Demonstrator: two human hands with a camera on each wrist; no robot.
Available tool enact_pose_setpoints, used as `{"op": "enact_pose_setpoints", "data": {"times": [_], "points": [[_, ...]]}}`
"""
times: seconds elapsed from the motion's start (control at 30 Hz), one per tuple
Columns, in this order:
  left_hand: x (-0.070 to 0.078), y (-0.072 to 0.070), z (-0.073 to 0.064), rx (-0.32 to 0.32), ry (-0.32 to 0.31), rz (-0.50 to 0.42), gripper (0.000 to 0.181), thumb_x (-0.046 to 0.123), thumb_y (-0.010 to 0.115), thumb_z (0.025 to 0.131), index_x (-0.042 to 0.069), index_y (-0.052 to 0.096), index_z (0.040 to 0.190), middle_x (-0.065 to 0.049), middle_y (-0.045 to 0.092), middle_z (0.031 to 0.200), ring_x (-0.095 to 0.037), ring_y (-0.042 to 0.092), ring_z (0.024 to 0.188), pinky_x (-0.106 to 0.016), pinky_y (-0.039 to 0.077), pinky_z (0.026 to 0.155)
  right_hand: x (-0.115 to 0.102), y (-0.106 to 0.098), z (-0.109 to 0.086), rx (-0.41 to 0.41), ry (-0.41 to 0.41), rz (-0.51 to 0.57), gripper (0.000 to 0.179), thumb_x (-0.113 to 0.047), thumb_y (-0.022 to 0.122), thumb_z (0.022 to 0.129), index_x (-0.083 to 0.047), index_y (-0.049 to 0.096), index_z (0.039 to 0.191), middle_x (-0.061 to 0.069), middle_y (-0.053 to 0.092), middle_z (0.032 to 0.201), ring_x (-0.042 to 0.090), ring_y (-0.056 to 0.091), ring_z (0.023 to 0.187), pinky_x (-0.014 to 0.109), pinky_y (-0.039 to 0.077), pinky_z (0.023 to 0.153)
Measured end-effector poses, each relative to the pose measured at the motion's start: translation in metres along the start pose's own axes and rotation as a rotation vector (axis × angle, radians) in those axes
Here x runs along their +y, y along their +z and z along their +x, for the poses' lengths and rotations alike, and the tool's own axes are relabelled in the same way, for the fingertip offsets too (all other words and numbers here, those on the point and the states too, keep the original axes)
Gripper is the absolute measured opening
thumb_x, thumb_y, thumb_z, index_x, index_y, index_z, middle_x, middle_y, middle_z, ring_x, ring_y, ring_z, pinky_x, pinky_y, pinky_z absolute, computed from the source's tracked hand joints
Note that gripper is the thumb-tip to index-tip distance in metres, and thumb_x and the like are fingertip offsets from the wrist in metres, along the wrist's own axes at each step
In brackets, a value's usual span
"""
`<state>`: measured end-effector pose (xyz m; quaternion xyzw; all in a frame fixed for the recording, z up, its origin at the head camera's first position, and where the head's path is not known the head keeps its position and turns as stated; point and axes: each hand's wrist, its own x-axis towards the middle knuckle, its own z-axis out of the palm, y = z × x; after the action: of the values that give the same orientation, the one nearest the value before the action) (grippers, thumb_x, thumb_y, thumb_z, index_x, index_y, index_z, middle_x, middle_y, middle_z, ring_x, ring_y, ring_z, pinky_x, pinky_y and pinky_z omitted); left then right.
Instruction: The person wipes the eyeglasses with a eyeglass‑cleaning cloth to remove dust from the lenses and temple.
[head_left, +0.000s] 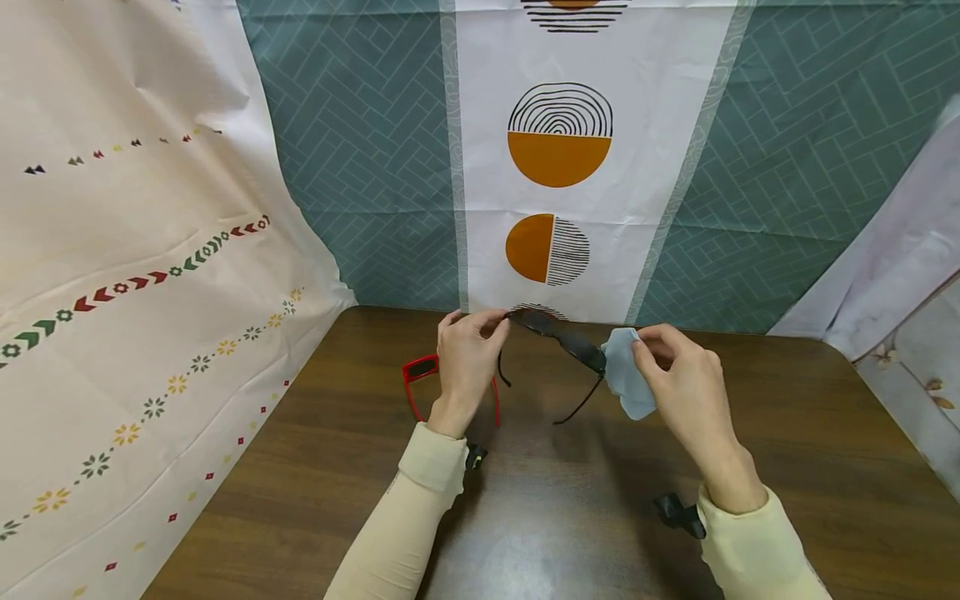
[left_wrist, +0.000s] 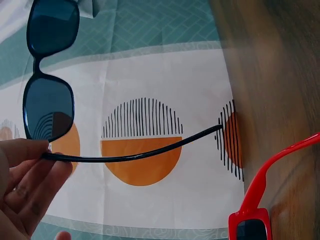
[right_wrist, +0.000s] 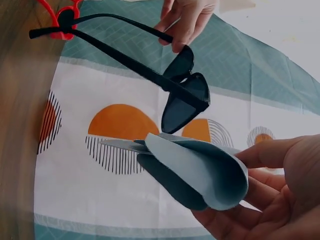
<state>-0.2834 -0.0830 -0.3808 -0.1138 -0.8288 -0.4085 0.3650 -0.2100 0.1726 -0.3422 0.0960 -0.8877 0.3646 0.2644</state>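
A pair of black sunglasses (head_left: 577, 343) hangs in the air above the wooden table, tilted, with both temples unfolded and pointing down. My left hand (head_left: 468, 354) pinches them at the hinge corner between thumb and fingers; in the left wrist view one temple (left_wrist: 135, 157) runs out from that grip. My right hand (head_left: 686, 383) pinches a folded light-blue cloth (head_left: 628, 375) beside the other end of the frame. Seen from the right wrist, the cloth (right_wrist: 200, 170) is bent into a loop, its edge close below a dark lens (right_wrist: 182, 107).
Red-framed sunglasses (head_left: 422, 367) stand on the table (head_left: 540, 533), partly hidden behind the left hand. A patterned cloth (head_left: 360, 150) hangs along the back edge, and a cream embroidered cloth (head_left: 150, 333) drapes on the left.
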Motion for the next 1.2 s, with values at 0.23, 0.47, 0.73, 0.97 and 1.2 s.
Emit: {"op": "enact_pose_setpoints", "data": {"times": [0.23,0.47,0.73,0.97,1.2], "points": [[0.003,0.004,-0.004,-0.040,0.106,-0.017,0.014,0.010,0.079,0.093,0.008,0.083,0.106,-0.003,0.080,0.092,-0.014,0.073,0.069,-0.055,0.036,0.114,0.002,0.009,0.000,0.040,-0.135,-0.083,0.012,-0.004,0.070,0.098,0.000,0.076,0.108,0.014,0.077,0.086,0.027,0.071,0.069,0.040,0.050,0.060],[0.013,0.007,-0.008,-0.088,0.174,0.020,0.014,0.012,0.080,0.093,0.010,0.083,0.107,-0.001,0.080,0.093,-0.012,0.068,0.062,-0.054,0.038,0.113,-0.001,0.022,-0.002,-0.020,-0.344,-0.046,0.015,0.005,0.076,0.091,-0.002,0.077,0.104,0.006,0.073,0.092,0.019,0.061,0.083,0.037,0.050,0.066],[0.017,0.010,-0.009,-0.084,0.212,0.045,0.013,0.010,0.080,0.092,0.009,0.083,0.104,0.000,0.080,0.091,-0.010,0.070,0.062,-0.054,0.040,0.112,0.000,0.031,-0.004,-0.108,-0.522,-0.012,0.021,0.010,0.080,0.084,-0.002,0.079,0.101,0.002,0.067,0.094,0.019,0.056,0.088,0.037,0.044,0.076],[0.016,0.008,-0.008,-0.066,0.200,0.064,0.012,0.012,0.081,0.091,0.010,0.084,0.103,0.000,0.080,0.089,-0.011,0.070,0.063,-0.057,0.039,0.111,0.001,0.027,-0.002,-0.142,-0.539,-0.020,0.020,0.010,0.081,0.083,-0.004,0.080,0.098,-0.001,0.065,0.091,0.018,0.055,0.088,0.037,0.043,0.076],[0.011,0.006,-0.005,-0.071,0.121,0.034,0.012,0.012,0.079,0.092,0.010,0.084,0.103,0.000,0.079,0.086,-0.013,0.071,0.066,-0.053,0.041,0.111,0.004,0.009,0.001,-0.062,-0.359,-0.021,0.017,0.005,0.076,0.090,-0.005,0.079,0.104,0.001,0.070,0.095,0.017,0.056,0.088,0.028,0.041,0.073]]}}
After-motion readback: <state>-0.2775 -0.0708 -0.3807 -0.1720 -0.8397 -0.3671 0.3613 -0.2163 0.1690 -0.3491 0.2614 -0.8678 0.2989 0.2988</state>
